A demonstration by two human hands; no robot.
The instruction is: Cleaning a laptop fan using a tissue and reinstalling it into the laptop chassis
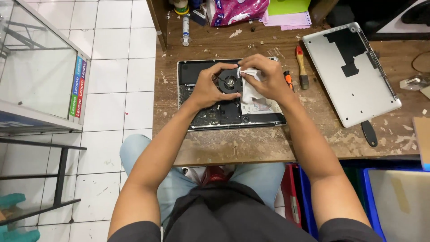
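A worn wooden workbench (251, 143) fills the middle of the view, and both bare forearms reach up across it from six o'clock toward its centre. At three o'clock lies a detached silver laptop bottom cover (354, 76), inner side up. At the centre sits an opened laptop (210, 112), its dark boards exposed. The left hand (207, 87) curls around the left edge of a black round cooling fan (230, 81), gripping it just above the laptop. The right hand (264, 77), wrist bent inward, pinches a crumpled white tissue (251, 87) against the fan's right side. At two o'clock of the hands lie a wooden-handled brush (301, 67) and an orange-handled screwdriver (288, 79).
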